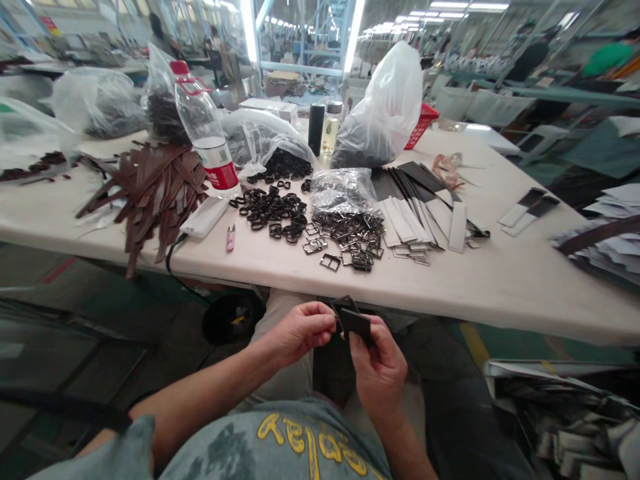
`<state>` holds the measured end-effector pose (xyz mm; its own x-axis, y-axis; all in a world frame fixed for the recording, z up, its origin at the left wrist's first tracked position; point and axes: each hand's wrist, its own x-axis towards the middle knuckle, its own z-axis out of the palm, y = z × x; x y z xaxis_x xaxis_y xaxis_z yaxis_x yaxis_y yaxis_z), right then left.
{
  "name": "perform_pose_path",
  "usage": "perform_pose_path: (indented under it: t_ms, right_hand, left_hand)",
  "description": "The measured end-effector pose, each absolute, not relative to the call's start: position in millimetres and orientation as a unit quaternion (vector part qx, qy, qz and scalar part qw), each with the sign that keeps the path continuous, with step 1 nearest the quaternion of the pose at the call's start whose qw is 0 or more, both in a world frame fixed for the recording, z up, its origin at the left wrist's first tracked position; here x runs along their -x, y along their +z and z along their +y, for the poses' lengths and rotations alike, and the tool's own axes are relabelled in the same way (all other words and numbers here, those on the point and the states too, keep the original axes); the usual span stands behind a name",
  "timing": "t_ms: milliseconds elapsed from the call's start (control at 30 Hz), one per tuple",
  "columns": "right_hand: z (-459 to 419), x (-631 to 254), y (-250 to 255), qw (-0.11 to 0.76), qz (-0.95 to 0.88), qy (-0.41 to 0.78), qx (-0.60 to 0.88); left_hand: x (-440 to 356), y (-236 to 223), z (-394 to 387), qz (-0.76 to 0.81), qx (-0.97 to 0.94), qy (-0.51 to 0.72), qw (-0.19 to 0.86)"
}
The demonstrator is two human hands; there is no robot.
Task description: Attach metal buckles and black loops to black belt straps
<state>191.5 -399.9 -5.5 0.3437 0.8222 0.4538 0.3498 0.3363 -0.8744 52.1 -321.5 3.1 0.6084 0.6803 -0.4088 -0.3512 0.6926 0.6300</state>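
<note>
Above my lap, just off the table's front edge, my right hand (377, 363) grips a short black strap piece (357, 324), folded, between thumb and fingers. A dark metal buckle (344, 303) sits at the strap's far side. My left hand (311, 328) is closed in a pinch at the buckle's left edge; its fingertips partly hide what they hold. On the table ahead lie a pile of metal buckles (357, 243), a heap of black loops (273, 210) and a fanned stack of black-and-white strap pieces (405, 220).
Brown strips (155, 193) hang over the front edge of the table (500, 280). A bottle (213, 147), a white power strip (205, 218) and pink thread snips (231, 238) are nearby. Plastic bags (383, 100) stand behind. A bin of pieces (575, 413) is at lower right.
</note>
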Motion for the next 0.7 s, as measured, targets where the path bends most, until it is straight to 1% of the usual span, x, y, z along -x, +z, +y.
perform_pose_path:
  t_ms: [67,200,333,433,600,700]
  right_hand:
    - [-400,-189,-8,0.620,-0.528,0.194,0.546]
    - [-400,-184,-14,0.618,-0.510,0.237,0.549]
    - [-400,-187,-20,0.585,-0.489,0.315,0.565]
    - [-400,-192,-20,0.564,-0.488,0.322,0.583]
    - [-401,-200,-15,0.541,-0.502,0.317,0.596]
    - [-401,-200,-16,0.513,-0.513,0.335,0.602]
  left_hand:
    - [-55,5,-323,0.328,-0.231,0.316,0.860]
    - [-61,8,-324,0.328,-0.231,0.407,0.821]
    - [-60,13,-315,0.347,-0.324,0.467,0.746]
    - [-56,16,-305,0.360,-0.376,0.483,0.704]
    - [-50,16,-290,0.379,-0.336,0.499,0.703]
    - [-45,12,-282,0.403,-0.388,0.507,0.656]
